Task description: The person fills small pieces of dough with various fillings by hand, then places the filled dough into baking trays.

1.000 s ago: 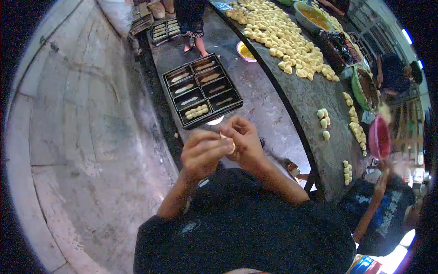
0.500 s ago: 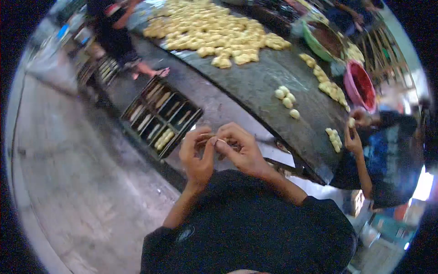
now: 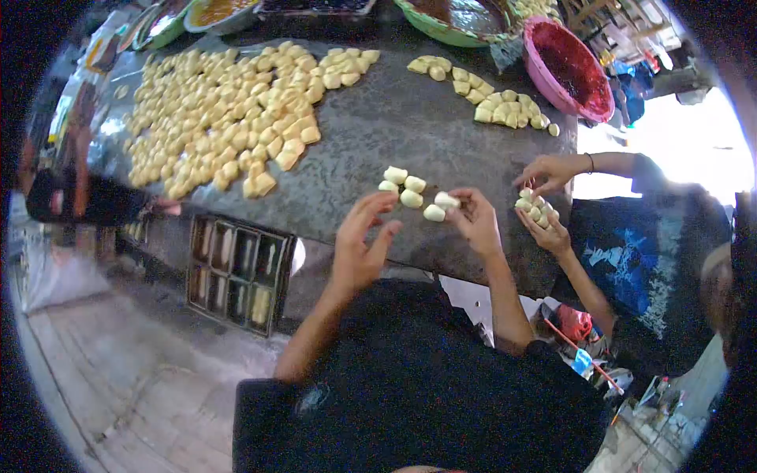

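My left hand (image 3: 364, 240) is over the table's front edge, thumb and fingers apart, with nothing between them. Just right of it lie several pale dough pieces (image 3: 412, 198) in a small cluster. My right hand (image 3: 478, 225) pinches a white dough piece (image 3: 447, 200) at its fingertips, right of the cluster. Another dough piece (image 3: 434, 213) lies on the dark table (image 3: 355, 169) just below the held one.
Many dough pieces (image 3: 229, 118) cover the table's left part; more (image 3: 509, 109) lie at the back right. A pink basin (image 3: 544, 83) and green basin (image 3: 441, 33) stand behind. A co-worker's hands (image 3: 556, 232) hold dough at right. A divided tray (image 3: 236, 272) is below left.
The view has turned toward the table. My hands, earlier together at the fingertips near my chest, have parted and reached to the table, and my right hand has taken hold of a dough piece.
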A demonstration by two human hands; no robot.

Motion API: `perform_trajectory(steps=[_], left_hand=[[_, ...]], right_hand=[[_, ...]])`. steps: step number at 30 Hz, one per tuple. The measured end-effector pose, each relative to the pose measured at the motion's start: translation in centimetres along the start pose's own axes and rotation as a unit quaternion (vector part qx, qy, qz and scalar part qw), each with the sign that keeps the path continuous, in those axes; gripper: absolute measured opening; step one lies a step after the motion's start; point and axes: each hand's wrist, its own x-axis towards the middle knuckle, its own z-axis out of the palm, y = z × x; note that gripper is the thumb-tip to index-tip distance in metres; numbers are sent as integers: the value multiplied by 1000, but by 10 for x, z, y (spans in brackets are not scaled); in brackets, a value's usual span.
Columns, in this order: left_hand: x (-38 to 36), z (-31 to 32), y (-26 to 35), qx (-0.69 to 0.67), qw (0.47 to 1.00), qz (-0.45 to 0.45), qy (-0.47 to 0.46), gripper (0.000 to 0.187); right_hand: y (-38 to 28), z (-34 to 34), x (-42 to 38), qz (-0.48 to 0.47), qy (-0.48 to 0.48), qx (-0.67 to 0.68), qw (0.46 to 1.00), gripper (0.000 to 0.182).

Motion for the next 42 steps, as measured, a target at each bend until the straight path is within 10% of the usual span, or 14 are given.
perform_trajectory(steps=[11,15,20,24,27,29,34,37,39,42], left_hand=[[56,-30,-49,-112,983,-115,86,26],[66,-50,-51,-123,983,-107,89,27],[71,-106,-63,-190,968,-90,140,22],[75,-178,-67,-117,966,-95,210,22],[79,-222,-80,-77,959,-116,248,22],[82,-242,-81,-92,958,-110,247,22],[82,-270,-76,-119,966,-85,212,21],[79,-272,-82,-135,971,-85,181,19],[77,-260,-88,-145,975,-87,142,19],[83,-231,-87,-76,996,-40,30,23]], right_hand=[[-17,12,25,-92,-113,-388,910,66],[-11,15,29,-23,-14,-224,974,70],[-36,43,31,-77,-48,-429,899,81],[-44,88,41,-104,86,-418,898,55],[-50,167,69,-93,-13,-358,929,39],[-49,229,93,-263,-99,-420,863,30],[-39,314,138,-251,-94,-556,787,28],[-49,291,138,-273,-52,-375,884,19],[-58,274,118,-56,-13,-124,991,19],[-69,256,80,56,1,254,966,24]])
